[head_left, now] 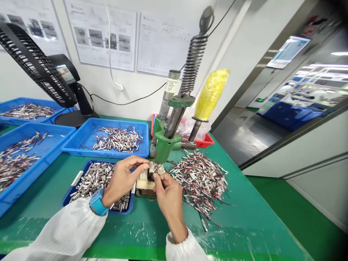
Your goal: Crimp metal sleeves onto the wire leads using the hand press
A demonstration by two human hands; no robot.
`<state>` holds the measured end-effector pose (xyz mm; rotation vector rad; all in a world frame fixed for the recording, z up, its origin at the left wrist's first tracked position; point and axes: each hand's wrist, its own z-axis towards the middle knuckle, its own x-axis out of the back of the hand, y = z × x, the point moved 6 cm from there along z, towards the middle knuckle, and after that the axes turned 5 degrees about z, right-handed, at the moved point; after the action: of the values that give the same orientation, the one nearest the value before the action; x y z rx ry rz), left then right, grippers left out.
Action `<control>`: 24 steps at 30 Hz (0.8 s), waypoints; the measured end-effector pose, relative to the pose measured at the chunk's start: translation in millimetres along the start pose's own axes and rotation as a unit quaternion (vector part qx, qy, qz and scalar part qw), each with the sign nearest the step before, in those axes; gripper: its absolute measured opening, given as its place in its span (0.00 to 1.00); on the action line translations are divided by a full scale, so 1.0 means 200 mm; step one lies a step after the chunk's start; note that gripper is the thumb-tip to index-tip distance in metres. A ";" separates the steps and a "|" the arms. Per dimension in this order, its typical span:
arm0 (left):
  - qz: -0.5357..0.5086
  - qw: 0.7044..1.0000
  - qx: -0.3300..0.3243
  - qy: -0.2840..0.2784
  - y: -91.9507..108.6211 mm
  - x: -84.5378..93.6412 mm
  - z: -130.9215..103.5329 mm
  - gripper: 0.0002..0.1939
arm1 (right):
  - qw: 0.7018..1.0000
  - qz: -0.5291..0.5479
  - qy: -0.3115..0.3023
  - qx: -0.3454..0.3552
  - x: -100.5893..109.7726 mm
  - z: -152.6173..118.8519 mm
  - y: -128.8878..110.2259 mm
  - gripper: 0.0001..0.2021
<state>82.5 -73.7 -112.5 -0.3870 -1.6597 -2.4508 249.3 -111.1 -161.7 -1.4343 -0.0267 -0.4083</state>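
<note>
A green hand press (165,145) with a coil spring and a yellow-wrapped lever (213,96) stands upright on the bench. My left hand (125,175) reaches over the small blue tray to the left side of the press head, thumb and index finger closed together at the tips. From the front right, my right hand (170,194) pinches at the fixture (144,186) under the press head. Whatever lies between the fingertips of either hand is too small or hidden to make out. Small metal cylinders (94,177) fill the blue tray beneath my left wrist.
Right of the press lies a loose pile of thin silvery parts with red and dark wires (201,177). Similar parts lie in a blue tray (106,154) behind and in more trays at left. A black fan (38,65) and a red tray (209,141) stand at the back.
</note>
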 end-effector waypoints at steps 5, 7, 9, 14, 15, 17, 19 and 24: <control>-0.091 0.995 0.026 -0.010 -0.01 -0.07 0.02 0.16 | 0.989 -0.122 0.044 0.065 0.00 0.00 -0.02 0.21; -0.097 0.995 0.018 -0.014 0.01 -0.07 0.03 0.17 | 0.986 -0.138 0.050 0.075 -0.01 -0.01 -0.02 0.21; -0.086 0.996 0.009 -0.018 0.02 -0.07 0.03 0.16 | 0.985 -0.146 0.053 0.080 -0.01 -0.01 -0.02 0.21; -0.032 0.999 -0.015 -0.037 0.03 -0.08 0.04 0.16 | 0.984 -0.150 0.057 0.082 0.00 -0.01 -0.01 0.21; -0.029 0.999 -0.013 -0.042 0.02 -0.08 0.04 0.16 | 0.984 -0.149 0.058 0.084 0.00 -0.01 -0.01 0.21; -0.026 0.998 -0.001 -0.050 0.02 -0.10 0.05 0.17 | 0.984 -0.145 0.061 0.089 0.00 -0.01 -0.02 0.21; -0.017 0.998 0.012 -0.059 0.03 -0.11 0.07 0.19 | 0.983 -0.143 0.064 0.097 0.00 -0.02 -0.02 0.22; 0.022 0.992 -0.022 -0.123 0.13 -0.14 0.11 0.15 | 0.977 -0.155 0.076 0.129 0.01 -0.03 -0.03 0.21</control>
<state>119.8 -63.8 -89.5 -0.7505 -1.6654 -2.4945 247.9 -116.8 -157.4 -1.1406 -0.1748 -0.7433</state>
